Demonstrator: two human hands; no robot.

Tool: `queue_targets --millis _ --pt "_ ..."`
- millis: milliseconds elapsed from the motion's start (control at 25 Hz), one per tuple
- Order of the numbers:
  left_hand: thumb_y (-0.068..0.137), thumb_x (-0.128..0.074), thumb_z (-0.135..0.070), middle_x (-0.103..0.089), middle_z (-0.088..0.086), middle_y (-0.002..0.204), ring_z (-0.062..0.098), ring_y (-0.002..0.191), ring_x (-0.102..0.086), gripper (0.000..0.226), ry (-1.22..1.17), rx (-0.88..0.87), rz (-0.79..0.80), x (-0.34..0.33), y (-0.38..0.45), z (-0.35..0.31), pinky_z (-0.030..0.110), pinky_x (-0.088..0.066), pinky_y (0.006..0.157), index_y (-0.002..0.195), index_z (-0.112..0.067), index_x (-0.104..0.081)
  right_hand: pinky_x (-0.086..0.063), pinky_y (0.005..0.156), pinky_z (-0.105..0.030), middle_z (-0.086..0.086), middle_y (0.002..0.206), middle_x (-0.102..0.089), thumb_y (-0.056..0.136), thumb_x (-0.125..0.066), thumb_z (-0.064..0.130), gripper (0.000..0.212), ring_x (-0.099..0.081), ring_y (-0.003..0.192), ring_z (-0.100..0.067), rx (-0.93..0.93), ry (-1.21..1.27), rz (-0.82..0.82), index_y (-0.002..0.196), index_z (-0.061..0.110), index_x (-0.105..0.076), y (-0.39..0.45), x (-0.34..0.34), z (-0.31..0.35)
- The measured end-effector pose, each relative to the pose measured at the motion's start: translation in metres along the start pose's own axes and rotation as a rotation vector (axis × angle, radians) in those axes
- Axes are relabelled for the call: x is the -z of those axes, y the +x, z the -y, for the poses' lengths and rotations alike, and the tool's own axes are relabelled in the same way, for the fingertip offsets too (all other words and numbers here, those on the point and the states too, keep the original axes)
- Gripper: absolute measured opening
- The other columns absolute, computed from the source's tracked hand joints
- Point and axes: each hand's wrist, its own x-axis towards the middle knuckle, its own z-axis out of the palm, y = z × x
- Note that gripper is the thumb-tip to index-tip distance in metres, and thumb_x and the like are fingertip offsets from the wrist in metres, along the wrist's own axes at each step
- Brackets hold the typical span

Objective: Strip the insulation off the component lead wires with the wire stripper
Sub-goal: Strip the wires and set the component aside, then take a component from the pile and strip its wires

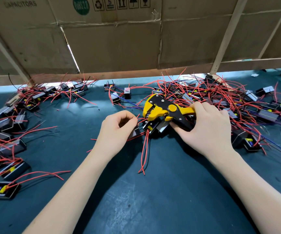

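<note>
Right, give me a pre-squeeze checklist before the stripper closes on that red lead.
1. Right hand gripping wire stripper handles: ok.
2. Left hand pinching a red lead near the stripper's mouth: ok.
3. Lead end seated between the blades: cannot tell, too small.
4. Component under the stripper, its other leads trailing clear toward the viewer: ok.
5. Other loose wires kept out of the mouth: cannot tell, wire pile lies close behind.

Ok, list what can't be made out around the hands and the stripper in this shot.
- Head view: whether a red wire sits in the wire stripper head is too small to tell.
- The component under the left hand is mostly covered by its fingers.
- The stripper's handles are hidden inside the right hand.
- Bare wire ends are too fine to see.
</note>
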Motion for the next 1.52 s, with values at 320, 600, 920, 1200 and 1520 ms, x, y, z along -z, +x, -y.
queue_targets --millis 320,600,920,1200,1520 --pt "0.088 -0.060 -0.016 -0.052 -0.013 0.049 0.002 0.047 -0.042 0.023 0.034 0.046 -0.069 -0.006 -0.001 0.002 0.015 -0.033 0.051 0.066 -0.021 -0.064 -0.035 0.077 -0.041 -0.004 0.086 -0.063 0.072 -0.058 0.071 0.061 -0.061 0.085 -0.031 0.020 0.005 0.020 0.092 0.013 -0.060 0.000 0.003 0.002" --pt "0.085 -0.061 -0.013 -0.053 -0.013 0.048 0.002 0.047 -0.044 0.024 0.038 0.046 -0.064 -0.007 -0.002 0.001 0.017 -0.036 0.054 0.063 -0.022 -0.063 -0.030 0.056 -0.027 -0.004 0.054 -0.058 0.063 -0.081 0.058 0.044 -0.062 0.057 -0.032 0.010 0.012 -0.033 0.063 0.018 -0.062 0.000 0.012 0.005" --pt "0.088 -0.066 -0.015 -0.064 -0.013 0.067 0.008 0.065 -0.056 0.016 0.164 -0.156 -0.246 0.002 -0.002 -0.003 0.017 -0.044 0.065 0.074 -0.021 -0.066 -0.037 0.079 -0.041 -0.004 0.091 -0.061 0.071 -0.063 0.070 0.062 -0.059 0.093 -0.032 -0.043 0.032 0.018 0.098 0.015 -0.060 0.002 0.000 -0.001" --pt "0.092 -0.061 -0.006 -0.066 -0.010 0.120 -0.004 0.114 -0.059 0.044 0.147 -0.174 0.098 -0.002 -0.002 0.004 0.008 -0.037 0.097 0.130 -0.023 -0.048 -0.037 0.081 -0.042 -0.003 0.094 -0.062 0.072 -0.063 0.068 0.059 -0.058 0.095 -0.030 -0.143 0.205 -0.021 0.099 0.015 -0.059 0.006 0.005 -0.003" --pt "0.080 -0.068 -0.019 -0.049 0.035 0.130 0.047 0.123 -0.043 0.058 1.006 0.316 -0.677 0.117 0.023 0.043 0.050 -0.031 0.101 0.128 0.004 -0.045 -0.035 0.083 -0.042 -0.004 0.095 -0.063 0.072 -0.065 0.065 0.059 -0.058 0.096 -0.031 -0.145 0.242 -0.021 0.103 0.015 -0.060 0.005 0.009 -0.005"
